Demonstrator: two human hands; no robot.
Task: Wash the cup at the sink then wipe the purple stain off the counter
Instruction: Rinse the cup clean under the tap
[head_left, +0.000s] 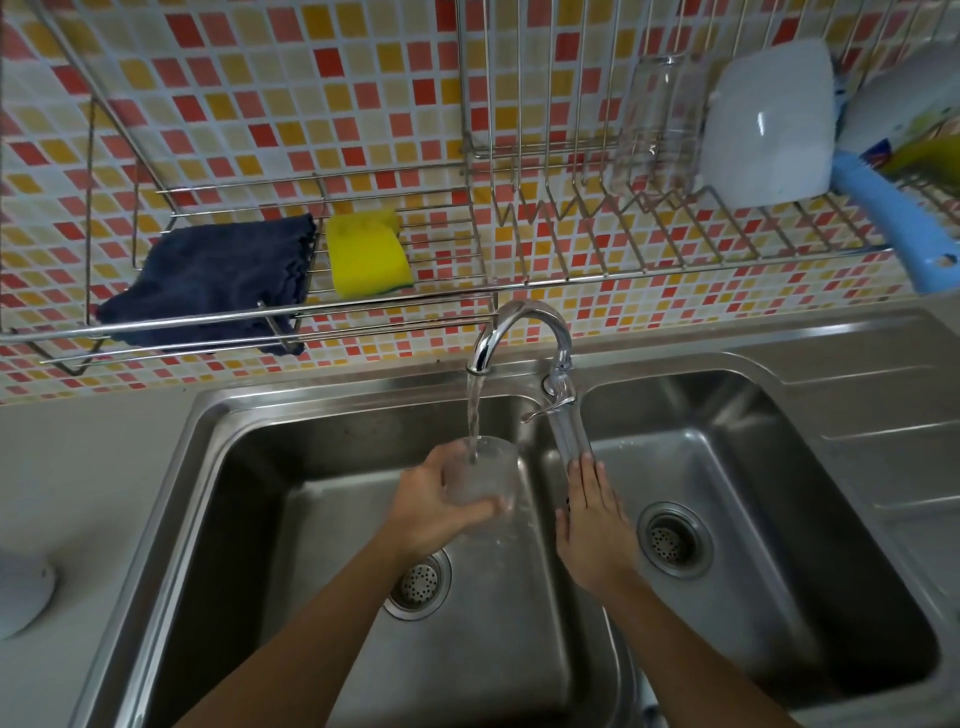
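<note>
The left hand (436, 506) gripped the clear cup (483, 473) under the faucet (519, 338), water running into it (over the left basin (291, 467)). The right hand (589, 519) lay flat, fingers together, below the faucet.

Light's pretty soft and even on my feed, no hard shadows. The stainless steel double sink (810, 374) is the darkest bit, its left basin wall going murky, while its flat rim to the right catches pale sheen. Small glare spots on the curved chrome tap (524, 332) just behind it. Heavy wide-angle bend: the wire rack (291, 306) above the sink bows, and the blue plastic handle (893, 223) far right smears out soft.
</note>
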